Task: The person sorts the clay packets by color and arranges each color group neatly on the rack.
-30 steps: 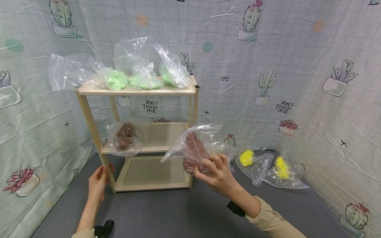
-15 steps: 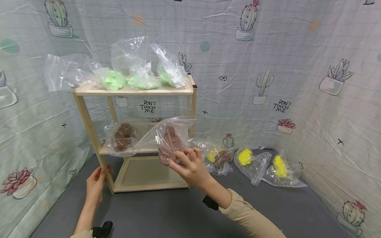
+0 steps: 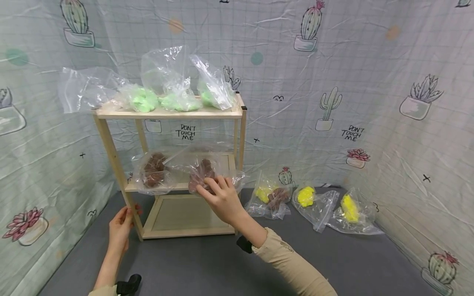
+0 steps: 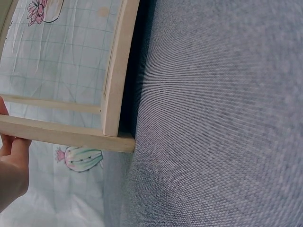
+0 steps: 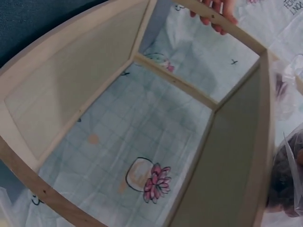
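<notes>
One bagged brown lump (image 3: 205, 168), long axis nearly upright, is held by the right hand (image 3: 224, 201) near frame centre, at the middle shelf (image 3: 180, 187); the left hand (image 3: 120, 228), lower left, grips the wooden post (image 3: 113, 156).

Grey tabletop (image 3: 177, 267) under wooden shelf (image 3: 170, 116) and three clear bags (image 3: 315, 207)

Soft, even light fills the head view; glare streaks the clear bags (image 3: 211, 80) above the left hand (image 3: 120, 228) and right hand (image 3: 224, 201). Near the left hand, deep shadow lies under the wooden shelf (image 4: 117, 71) — the right wrist view is dimmer, bowing the shelf's edges.
</notes>
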`<act>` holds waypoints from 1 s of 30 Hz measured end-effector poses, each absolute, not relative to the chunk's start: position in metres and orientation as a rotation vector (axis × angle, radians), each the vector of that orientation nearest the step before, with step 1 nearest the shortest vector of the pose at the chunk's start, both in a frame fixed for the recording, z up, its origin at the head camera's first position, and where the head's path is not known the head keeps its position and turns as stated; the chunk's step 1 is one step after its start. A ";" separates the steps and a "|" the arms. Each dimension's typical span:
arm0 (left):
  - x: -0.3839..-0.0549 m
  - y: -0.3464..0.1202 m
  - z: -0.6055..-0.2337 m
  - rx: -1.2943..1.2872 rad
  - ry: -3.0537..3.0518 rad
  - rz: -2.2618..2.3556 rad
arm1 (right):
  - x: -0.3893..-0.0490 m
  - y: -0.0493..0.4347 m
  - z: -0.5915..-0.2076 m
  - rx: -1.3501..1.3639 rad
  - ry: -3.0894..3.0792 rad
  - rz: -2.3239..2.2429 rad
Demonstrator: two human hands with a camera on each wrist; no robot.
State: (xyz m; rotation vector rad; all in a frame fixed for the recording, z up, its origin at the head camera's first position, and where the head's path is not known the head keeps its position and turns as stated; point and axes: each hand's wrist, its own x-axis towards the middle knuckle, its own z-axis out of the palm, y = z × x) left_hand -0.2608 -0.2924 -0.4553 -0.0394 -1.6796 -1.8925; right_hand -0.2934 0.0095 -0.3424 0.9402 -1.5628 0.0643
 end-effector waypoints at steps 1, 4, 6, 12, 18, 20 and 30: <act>-0.261 -0.292 -0.455 -0.039 -1.679 -1.894 | -0.294 0.009 -0.343 0.937 -1.570 0.063; -0.260 -0.292 -0.455 -0.037 -1.670 -1.902 | -0.297 0.008 -0.346 0.933 -1.598 0.067; -0.260 -0.292 -0.455 -0.050 -1.665 -1.909 | -0.298 0.009 -0.347 0.925 -1.624 0.064; -0.260 -0.292 -0.456 -0.098 -1.653 -1.938 | -0.295 0.019 -0.353 0.954 -1.741 0.058; -0.261 -0.292 -0.456 -0.090 -1.661 -1.938 | -0.289 0.028 -0.360 0.984 -1.799 0.009; -0.262 -0.291 -0.456 -0.082 -1.663 -1.933 | -0.289 0.029 -0.361 0.973 -1.785 -0.004; -0.262 -0.290 -0.454 -0.017 -1.662 -1.906 | -0.296 0.006 -0.370 0.837 -1.690 0.044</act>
